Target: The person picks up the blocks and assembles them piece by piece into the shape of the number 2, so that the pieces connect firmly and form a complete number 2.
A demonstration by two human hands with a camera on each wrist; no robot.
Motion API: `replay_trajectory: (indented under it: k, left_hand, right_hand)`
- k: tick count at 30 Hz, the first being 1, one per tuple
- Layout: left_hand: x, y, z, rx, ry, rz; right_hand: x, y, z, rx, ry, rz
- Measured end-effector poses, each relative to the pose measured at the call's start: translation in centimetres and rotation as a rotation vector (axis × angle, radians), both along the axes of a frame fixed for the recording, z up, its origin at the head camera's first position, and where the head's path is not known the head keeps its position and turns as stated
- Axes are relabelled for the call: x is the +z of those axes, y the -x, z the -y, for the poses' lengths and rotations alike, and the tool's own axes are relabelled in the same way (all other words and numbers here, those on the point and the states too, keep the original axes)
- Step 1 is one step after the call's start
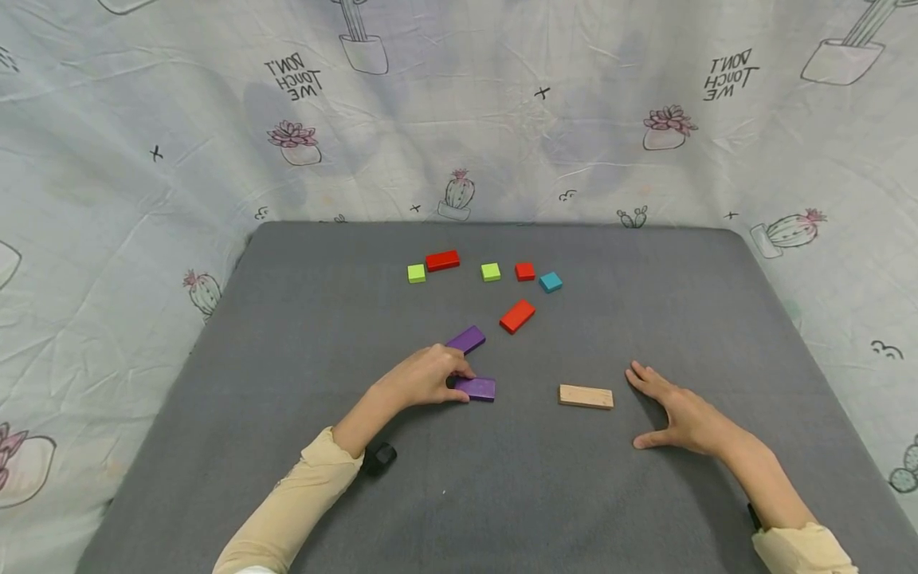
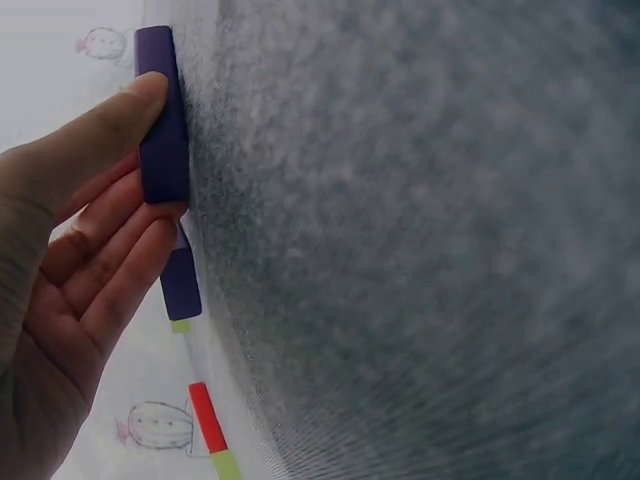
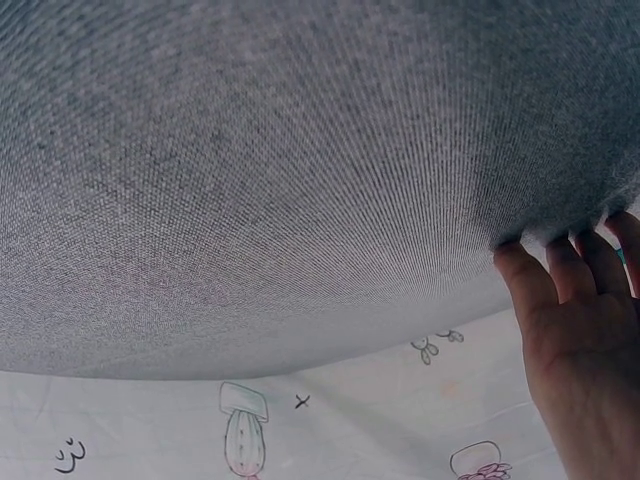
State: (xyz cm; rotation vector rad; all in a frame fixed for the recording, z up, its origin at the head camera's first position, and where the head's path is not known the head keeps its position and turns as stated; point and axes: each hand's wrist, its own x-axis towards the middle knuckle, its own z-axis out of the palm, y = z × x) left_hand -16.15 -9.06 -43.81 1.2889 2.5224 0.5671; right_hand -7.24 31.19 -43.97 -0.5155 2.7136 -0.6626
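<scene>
My left hand (image 1: 429, 376) pinches the left end of a purple rectangular block (image 1: 479, 389) on the grey table. The left wrist view shows that block (image 2: 164, 140) between thumb and fingers. Just behind it lies a second purple block (image 1: 468, 340), partly covered by the hand in the head view. My right hand (image 1: 684, 418) rests on the table with its fingers spread and holds nothing. To its left, a short gap away, lies a plain wooden block (image 1: 586, 397). In the right wrist view the fingertips of the right hand (image 3: 580, 325) meet the table surface.
Farther back lie a tilted red block (image 1: 517, 316), another red block (image 1: 442, 261), two lime green cubes (image 1: 416, 273), a small red cube (image 1: 525, 272) and a blue cube (image 1: 551, 282). Cactus-print cloth (image 1: 459, 104) hangs beyond the grey table (image 1: 323, 303).
</scene>
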Motion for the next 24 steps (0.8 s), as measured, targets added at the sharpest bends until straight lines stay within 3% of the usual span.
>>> replay_trajectory:
  k: [7,13,18,24]
  left_hand:
    - [-0.1,-0.3,0.0,0.02,-0.013,-0.014]
    - [-0.1,-0.5,-0.2,0.041,0.004,0.017]
    - [-0.1,-0.6,-0.3,0.083,0.009,0.043]
    - [0.1,-0.7,-0.5,0.118,0.019,0.045]
  right_hand:
    - [0.2,0.0,0.1,-0.003,-0.017,0.021]
    - [0.7,0.0,0.4,-0.002,-0.01,0.023]
    - [1.2,0.6,1.8,0.034,0.119,-0.097]
    - [0.5,1.9,3.6,0.201,0.128,-0.322]
